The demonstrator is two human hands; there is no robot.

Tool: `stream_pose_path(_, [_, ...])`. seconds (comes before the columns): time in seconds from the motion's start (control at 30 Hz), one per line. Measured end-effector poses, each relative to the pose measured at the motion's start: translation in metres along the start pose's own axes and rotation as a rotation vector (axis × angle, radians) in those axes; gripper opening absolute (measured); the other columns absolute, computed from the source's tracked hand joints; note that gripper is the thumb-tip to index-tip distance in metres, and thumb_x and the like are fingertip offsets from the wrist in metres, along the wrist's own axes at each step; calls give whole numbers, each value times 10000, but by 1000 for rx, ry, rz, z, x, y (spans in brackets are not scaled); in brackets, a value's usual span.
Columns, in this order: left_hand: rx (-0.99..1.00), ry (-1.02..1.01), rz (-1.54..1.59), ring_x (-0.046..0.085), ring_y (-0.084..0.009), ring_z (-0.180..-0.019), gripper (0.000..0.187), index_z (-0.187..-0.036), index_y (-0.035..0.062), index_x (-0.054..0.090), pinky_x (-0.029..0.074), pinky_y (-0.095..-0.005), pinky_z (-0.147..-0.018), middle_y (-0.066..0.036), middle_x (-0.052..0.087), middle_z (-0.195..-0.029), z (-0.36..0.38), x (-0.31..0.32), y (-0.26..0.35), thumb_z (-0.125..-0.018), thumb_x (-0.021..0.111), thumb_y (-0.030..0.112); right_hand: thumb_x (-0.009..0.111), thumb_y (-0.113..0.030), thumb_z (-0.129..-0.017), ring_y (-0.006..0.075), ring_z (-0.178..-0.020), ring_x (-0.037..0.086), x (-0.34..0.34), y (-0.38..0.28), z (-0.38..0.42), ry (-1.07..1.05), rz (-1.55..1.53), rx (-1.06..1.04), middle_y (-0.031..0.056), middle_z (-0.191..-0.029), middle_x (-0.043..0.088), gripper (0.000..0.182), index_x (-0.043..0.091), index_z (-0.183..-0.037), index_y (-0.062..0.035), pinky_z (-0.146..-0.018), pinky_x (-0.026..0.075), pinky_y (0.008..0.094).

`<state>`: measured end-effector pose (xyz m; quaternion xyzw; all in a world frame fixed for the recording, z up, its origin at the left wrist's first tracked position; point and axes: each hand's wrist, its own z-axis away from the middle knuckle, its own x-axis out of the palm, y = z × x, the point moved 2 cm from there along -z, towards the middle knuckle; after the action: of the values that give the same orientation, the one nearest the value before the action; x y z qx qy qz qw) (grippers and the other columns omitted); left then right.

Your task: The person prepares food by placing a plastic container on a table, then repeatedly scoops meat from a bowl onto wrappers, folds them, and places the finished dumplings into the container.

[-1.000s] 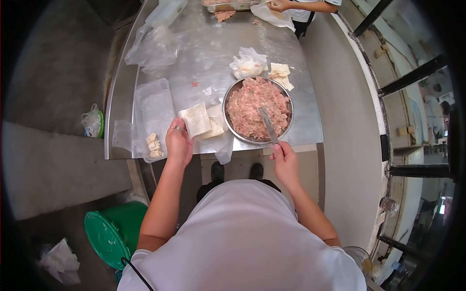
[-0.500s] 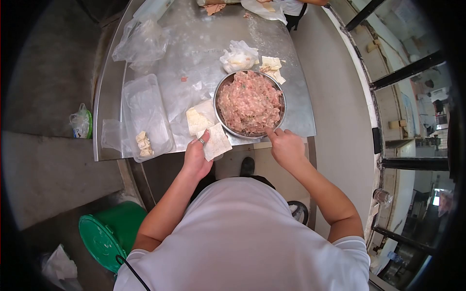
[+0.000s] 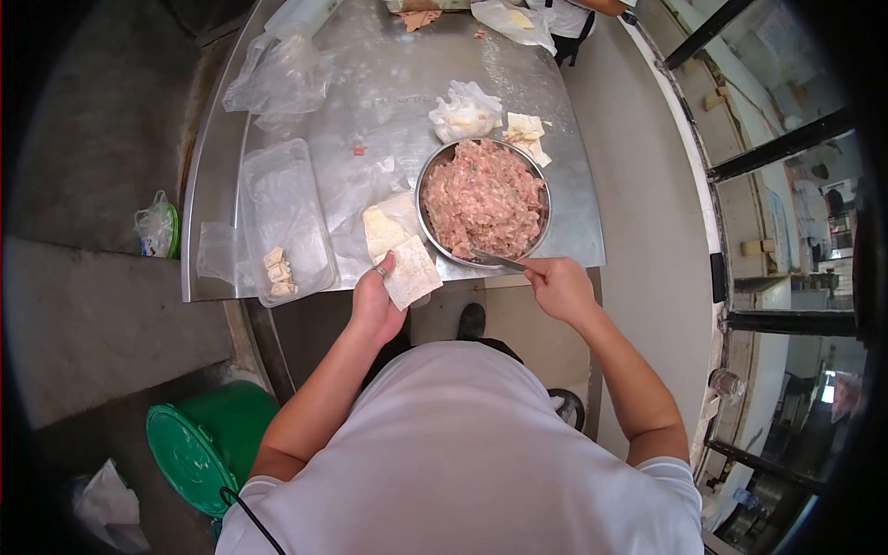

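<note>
A square dough wrapper (image 3: 413, 274) lies on the fingers of my left hand (image 3: 372, 303), the thumb pressing its near-left corner. My right hand (image 3: 561, 290) grips a narrow flat metal spatula (image 3: 500, 260), whose tip meets the near side of the minced meat (image 3: 483, 198). The meat is heaped in a round steel bowl (image 3: 421, 208) close to the table's front edge. More pale wrappers (image 3: 381, 229) rest on plastic just beyond my left hand. Several folded wontons (image 3: 277, 271) sit at the near end of a clear plastic tray (image 3: 310, 199) on the left.
Behind the bowl are a white plastic bag (image 3: 464, 111) and loose wrapper pieces (image 3: 527, 135). Clear plastic bags (image 3: 282, 79) lie at the table's far left. Another person's arm (image 3: 603, 7) shows at the far edge. A green lidded bucket (image 3: 199, 453) stands on the floor.
My right hand has drawn back slightly to the right, and the spatula now shows between it and the meat. My left hand still holds the wrapper. The view has shifted slightly.
</note>
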<state>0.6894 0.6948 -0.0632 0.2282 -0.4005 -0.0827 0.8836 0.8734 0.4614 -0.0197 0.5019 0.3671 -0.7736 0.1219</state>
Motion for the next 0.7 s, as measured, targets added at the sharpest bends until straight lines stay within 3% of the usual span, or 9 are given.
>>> stream_pose_path(0.1, [6,20,11,585,-328,-1303,488,-1485,-47,406,436,-456,-1134,-216,595,-1396,-2,0,-2,-1118,381,273,619,-98,-901,351,-823,701,-2,-4,4,132,42,-103,109,-891,733,284,764,-1139,-150,-699,547,484])
stream_pose_path(0.2, [-7,21,45,590,-326,-1296,482,-1484,-43,409,441,-457,-1130,-207,597,-1397,-8,-4,-7,-1117,385,269,629,-108,-855,326,-849,716,-2,-17,2,127,221,-111,113,-900,734,333,740,-1163,-172,-690,568,467])
stream_pose_path(0.3, [-25,-11,21,597,-324,-1287,474,-1482,-38,412,446,-458,-1126,-199,601,-1395,-6,1,-7,-1117,386,264,629,-97,-862,328,-728,675,18,-14,-7,246,255,-245,80,-783,653,319,733,-1156,-165,-633,534,489])
stream_pose_path(0.4, [-2,29,34,603,-325,-1278,470,-1473,-38,425,451,-460,-1120,-200,607,-1387,-11,-3,-11,-1121,371,269,627,-96,-868,327,-729,685,24,-13,-10,157,282,-221,82,-790,685,280,741,-1120,-138,-639,539,483])
stream_pose_path(0.5, [1,32,28,604,-329,-1277,467,-1469,-40,429,454,-457,-1116,-205,611,-1381,-7,1,-11,-1124,361,266,635,-116,-855,348,-805,724,19,-4,-11,42,152,-178,157,-848,730,275,764,-1097,-140,-713,562,504])
stream_pose_path(0.6, [-21,51,48,606,-330,-1272,465,-1469,-44,426,458,-455,-1113,-206,611,-1377,-3,4,-12,-1124,357,260,636,-147,-915,361,-800,720,18,8,-14,-11,-69,-59,200,-847,727,249,776,-1117,-112,-725,552,490])
stream_pose_path(0.7, [-36,53,65,606,-335,-1266,465,-1472,-42,421,458,-459,-1112,-203,620,-1364,-4,7,-14,-1126,353,261,645,-159,-948,357,-769,706,19,10,-9,-115,-320,118,200,-843,727,265,762,-1182,-117,-715,546,436])
